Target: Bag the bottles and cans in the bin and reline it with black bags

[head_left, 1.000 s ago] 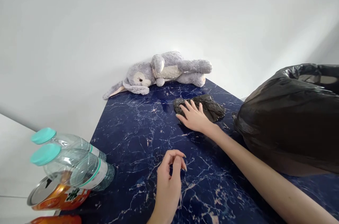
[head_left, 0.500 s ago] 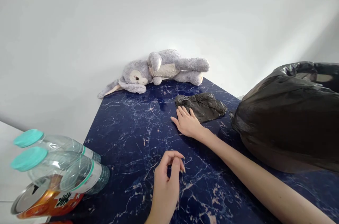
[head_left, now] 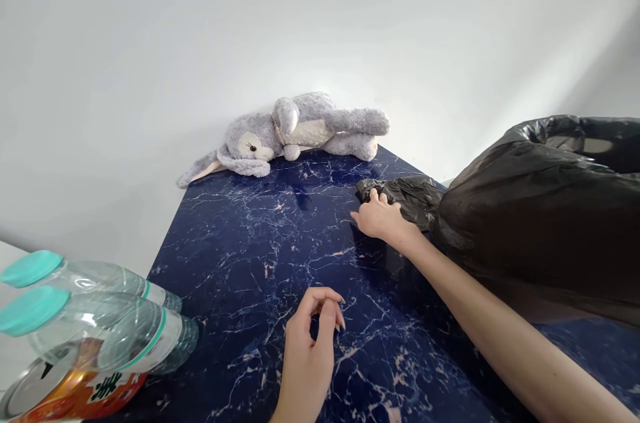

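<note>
On the blue marbled table (head_left: 225, 236), my right hand (head_left: 383, 216) rests on a crumpled black plastic bag (head_left: 417, 196). Its fingers are bent down into the plastic near the bag's left end, and the thumb points out to the left. The flat bag's right end meets a large black bag-lined bin (head_left: 530, 229). Nearer to me, my left hand (head_left: 313, 329) hovers over the table, its fingers curled in and the thumb against them. Nothing shows inside that hand.
A grey plush rabbit (head_left: 300, 129) lies on its side along the back edge by the white wall. Front left, two clear bottles with turquoise caps (head_left: 145, 336) stand beside an orange drink can (head_left: 85, 386).
My right hand has slid right, shifting the crumpled bag with it up against the lined bin. Its fingers are more bent. My left hand has barely moved.
</note>
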`<state>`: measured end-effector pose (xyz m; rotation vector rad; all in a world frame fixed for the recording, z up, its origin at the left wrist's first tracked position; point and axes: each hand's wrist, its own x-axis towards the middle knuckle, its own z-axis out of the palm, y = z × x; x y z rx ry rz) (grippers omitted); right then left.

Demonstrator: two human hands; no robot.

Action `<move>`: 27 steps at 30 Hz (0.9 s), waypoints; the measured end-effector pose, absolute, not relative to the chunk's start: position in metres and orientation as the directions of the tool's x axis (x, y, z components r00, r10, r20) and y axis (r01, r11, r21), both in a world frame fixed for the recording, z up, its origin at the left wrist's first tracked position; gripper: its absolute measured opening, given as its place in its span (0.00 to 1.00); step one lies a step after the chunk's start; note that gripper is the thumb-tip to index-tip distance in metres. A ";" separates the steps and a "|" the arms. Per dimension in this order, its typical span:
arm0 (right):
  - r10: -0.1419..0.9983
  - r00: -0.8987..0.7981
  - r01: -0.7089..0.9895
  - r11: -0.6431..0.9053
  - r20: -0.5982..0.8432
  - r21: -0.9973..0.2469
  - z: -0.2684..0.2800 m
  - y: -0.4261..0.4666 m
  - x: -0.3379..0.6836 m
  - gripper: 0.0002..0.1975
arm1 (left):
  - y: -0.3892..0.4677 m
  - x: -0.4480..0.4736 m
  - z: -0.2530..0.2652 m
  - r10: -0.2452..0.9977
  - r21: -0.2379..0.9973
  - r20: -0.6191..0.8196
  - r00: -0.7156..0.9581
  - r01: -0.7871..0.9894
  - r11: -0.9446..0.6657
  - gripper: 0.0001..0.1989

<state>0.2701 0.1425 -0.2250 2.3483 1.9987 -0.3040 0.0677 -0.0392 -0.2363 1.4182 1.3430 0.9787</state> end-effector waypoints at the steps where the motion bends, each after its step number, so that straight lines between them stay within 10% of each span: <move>1: 0.963 0.173 0.976 -0.196 -0.207 -0.097 -0.224 0.142 0.269 0.27 | -0.039 0.068 -0.236 0.995 0.964 -0.043 0.090 0.264 0.018 0.20; 27: 0.887 0.255 0.943 -0.316 -0.385 -0.102 -0.187 0.134 0.269 0.28 | -0.040 0.068 -0.234 0.986 0.958 -0.109 0.123 0.278 0.071 0.20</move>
